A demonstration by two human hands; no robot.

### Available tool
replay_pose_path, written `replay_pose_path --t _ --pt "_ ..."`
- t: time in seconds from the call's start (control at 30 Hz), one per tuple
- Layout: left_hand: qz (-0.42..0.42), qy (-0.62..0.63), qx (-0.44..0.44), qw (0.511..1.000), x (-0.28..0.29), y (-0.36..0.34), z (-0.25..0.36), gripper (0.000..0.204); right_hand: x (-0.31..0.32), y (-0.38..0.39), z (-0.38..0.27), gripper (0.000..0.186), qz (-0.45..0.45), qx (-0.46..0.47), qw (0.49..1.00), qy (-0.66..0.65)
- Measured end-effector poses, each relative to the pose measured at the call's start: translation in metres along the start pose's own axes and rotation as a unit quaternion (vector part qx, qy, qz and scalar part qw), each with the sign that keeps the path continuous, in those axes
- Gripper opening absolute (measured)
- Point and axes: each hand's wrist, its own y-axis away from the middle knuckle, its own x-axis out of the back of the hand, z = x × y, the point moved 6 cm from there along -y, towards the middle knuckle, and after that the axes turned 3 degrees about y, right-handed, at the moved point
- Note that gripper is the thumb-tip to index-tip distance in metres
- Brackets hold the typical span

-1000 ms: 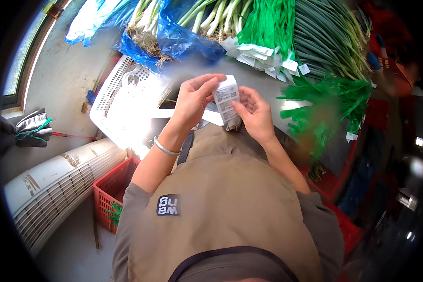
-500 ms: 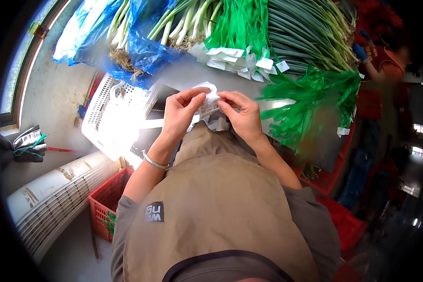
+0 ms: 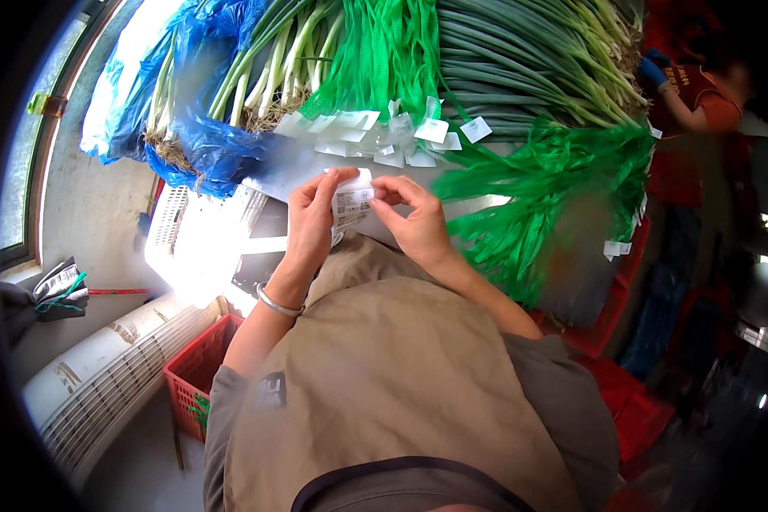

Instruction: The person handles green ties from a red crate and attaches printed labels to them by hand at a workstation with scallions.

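Between my two hands is a white printed label [image 3: 351, 207], with a curled white upper part. My left hand [image 3: 311, 220], a silvery bangle on its wrist, pinches the label's left side. The right hand [image 3: 416, 220] has its thumb and forefinger closed on the opposite edge. Just beyond my hands hang green mesh bags [image 3: 388, 64] with white tags [image 3: 431, 130] at their ends. More green mesh bags [image 3: 538, 205] spread out to the right of my right hand.
Long green onions [image 3: 529, 64] lie across the table, some beside blue plastic bags [image 3: 218, 141]. A white plastic basket [image 3: 166, 226] stands left, above a red crate [image 3: 179, 375] and a white slatted appliance [image 3: 102, 375]. Another person [image 3: 700, 98] with blue gloves is at far right.
My view has shifted, so the onions and mesh bags sit farther left and lower. The label's printed face shows more fully between my hands, both still gripping it.
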Motion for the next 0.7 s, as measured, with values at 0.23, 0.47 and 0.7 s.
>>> replay_pose_path --t 0.23,0.47,0.7 --pt "0.031 -0.058 0.004 0.998 -0.023 -0.02 -0.012 0.037 0.028 -0.017 0.028 0.015 -0.022 -0.074 0.994 -0.074" --pt "0.053 -0.074 -0.014 0.996 -0.012 -0.023 -0.007 0.037 0.017 -0.03 0.028 0.01 -0.036 -0.038 0.997 -0.053" --pt "0.097 0.043 0.004 0.994 0.009 -0.032 -0.001 0.033 0.022 -0.042 -0.007 0.008 -0.041 -0.01 0.997 -0.062"
